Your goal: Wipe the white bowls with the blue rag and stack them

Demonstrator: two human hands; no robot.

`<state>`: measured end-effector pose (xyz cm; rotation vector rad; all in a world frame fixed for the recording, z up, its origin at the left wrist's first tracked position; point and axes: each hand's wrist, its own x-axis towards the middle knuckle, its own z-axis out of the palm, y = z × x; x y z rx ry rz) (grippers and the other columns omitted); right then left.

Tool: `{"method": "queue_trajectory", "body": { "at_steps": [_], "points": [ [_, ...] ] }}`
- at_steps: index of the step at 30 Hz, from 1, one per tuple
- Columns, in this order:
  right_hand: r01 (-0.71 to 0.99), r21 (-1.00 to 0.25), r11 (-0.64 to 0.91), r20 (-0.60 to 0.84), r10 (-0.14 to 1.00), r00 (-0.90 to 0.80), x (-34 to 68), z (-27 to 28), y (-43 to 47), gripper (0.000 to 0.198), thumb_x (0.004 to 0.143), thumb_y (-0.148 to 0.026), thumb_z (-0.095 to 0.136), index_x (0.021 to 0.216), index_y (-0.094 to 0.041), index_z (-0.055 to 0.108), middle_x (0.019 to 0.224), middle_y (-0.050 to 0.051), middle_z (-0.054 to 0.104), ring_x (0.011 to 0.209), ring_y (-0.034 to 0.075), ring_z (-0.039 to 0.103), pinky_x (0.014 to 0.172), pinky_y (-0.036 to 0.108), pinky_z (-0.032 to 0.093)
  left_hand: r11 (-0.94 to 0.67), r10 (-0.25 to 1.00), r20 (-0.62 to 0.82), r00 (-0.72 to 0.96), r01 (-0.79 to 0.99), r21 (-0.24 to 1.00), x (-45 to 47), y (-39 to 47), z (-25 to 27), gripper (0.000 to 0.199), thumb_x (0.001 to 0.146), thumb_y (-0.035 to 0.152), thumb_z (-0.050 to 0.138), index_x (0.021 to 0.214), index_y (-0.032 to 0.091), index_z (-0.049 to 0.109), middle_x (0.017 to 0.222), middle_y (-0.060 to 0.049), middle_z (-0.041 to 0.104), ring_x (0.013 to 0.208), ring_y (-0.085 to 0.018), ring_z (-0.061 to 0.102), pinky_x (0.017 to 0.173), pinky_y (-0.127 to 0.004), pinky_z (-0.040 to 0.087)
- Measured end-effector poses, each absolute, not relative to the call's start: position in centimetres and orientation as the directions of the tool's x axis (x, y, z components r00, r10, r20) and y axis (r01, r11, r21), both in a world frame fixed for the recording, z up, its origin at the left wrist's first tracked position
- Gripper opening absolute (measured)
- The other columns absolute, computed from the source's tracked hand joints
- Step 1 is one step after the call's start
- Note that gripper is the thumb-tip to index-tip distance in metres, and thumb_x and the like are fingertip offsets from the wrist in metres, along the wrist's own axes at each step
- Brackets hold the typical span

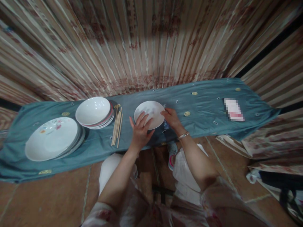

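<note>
A white bowl (152,106) sits at the middle of the cloth-covered bench. My left hand (140,131) is over its near left side, fingers spread, some of them reaching inside; whether they touch the inner surface I cannot tell. At the right rim, my right hand (172,118) grips the bowl with its fingers pressed together. Something bluish and crumpled (166,123) shows just under that hand, too blurred to name. To the left lie several wooden chopsticks (116,129), roughly side by side.
Beyond the chopsticks stand a stack of white bowls (93,110) and a stack of large flower-patterned plates (50,142). A pixelated white and pink rectangle (234,109) lies toward the right end of the teal cloth (201,107). Pleated curtains (146,47) hang close behind.
</note>
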<state>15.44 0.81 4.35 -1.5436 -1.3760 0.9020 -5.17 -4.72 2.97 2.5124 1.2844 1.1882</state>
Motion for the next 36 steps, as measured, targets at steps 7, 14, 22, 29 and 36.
{"method": "queue_trajectory", "body": {
  "at_steps": [7, 14, 22, 29, 36],
  "points": [
    [0.440, -0.894, -0.087, 0.021, 0.972, 0.235, 14.8, 5.9, 0.5, 0.025, 0.072, -0.035, 0.054, 0.053, -0.023, 0.046, 0.052, -0.006, 0.038, 0.059, 0.012, 0.037, 0.060, 0.029, 0.028, -0.622, 0.752, 0.546, 0.370, 0.672, 0.401, -4.2, -4.8, 2.9, 0.020, 0.096, 0.018, 0.059, 0.105, 0.025, 0.075, 0.111, -0.009, 0.079, 0.115, -0.027, 0.069, 0.124, -0.073, -0.002],
    [0.394, -0.918, -0.030, 0.076, 0.965, 0.250, 14.2, 6.2, 0.4, 0.042, 0.076, -0.056, 0.059, 0.053, -0.024, 0.044, 0.053, -0.007, 0.034, 0.059, 0.012, 0.033, 0.059, 0.029, 0.026, -0.661, 0.733, 0.569, 0.372, 0.586, 0.469, -4.4, -4.5, 3.0, 0.026, 0.100, 0.021, 0.049, 0.104, 0.020, 0.075, 0.101, -0.009, 0.078, 0.105, -0.023, 0.071, 0.124, -0.058, 0.031],
    [0.247, -0.951, 0.188, 0.256, 0.925, 0.281, 11.9, 7.1, -1.2, 0.057, 0.089, -0.076, 0.041, 0.064, -0.024, 0.042, 0.061, -0.005, 0.038, 0.063, 0.013, 0.039, 0.060, 0.028, 0.035, -0.530, 0.837, 0.521, 0.170, 0.494, 0.689, -5.2, -4.5, 4.5, 0.019, 0.095, 0.027, 0.058, 0.102, 0.022, 0.074, 0.104, -0.007, 0.078, 0.104, -0.023, 0.071, 0.120, -0.049, 0.039],
    [0.447, -0.801, 0.399, 0.525, 0.827, 0.201, 10.7, 7.8, -3.0, 0.054, 0.104, -0.058, 0.030, 0.096, -0.020, 0.066, 0.099, 0.011, 0.072, 0.094, 0.022, 0.065, 0.089, 0.038, 0.053, -0.154, 0.983, 0.153, -0.097, 0.000, 0.988, -5.3, -4.6, 6.1, 0.025, 0.079, 0.042, 0.075, 0.086, 0.017, 0.077, 0.075, -0.002, 0.072, 0.071, -0.018, 0.064, 0.074, -0.030, 0.052],
    [0.666, -0.516, 0.540, 0.607, 0.778, -0.161, 9.3, 7.6, -4.0, 0.046, 0.106, -0.037, 0.036, 0.143, -0.024, 0.059, 0.156, 0.012, 0.052, 0.146, 0.028, 0.044, 0.122, 0.053, 0.034, -0.049, 0.998, 0.029, -0.063, -0.331, 0.942, -4.4, -4.7, 6.6, 0.026, 0.068, 0.039, 0.086, 0.079, 0.017, 0.078, 0.067, 0.001, 0.070, 0.062, -0.014, 0.058, 0.066, -0.026, 0.047]
  ]
}}
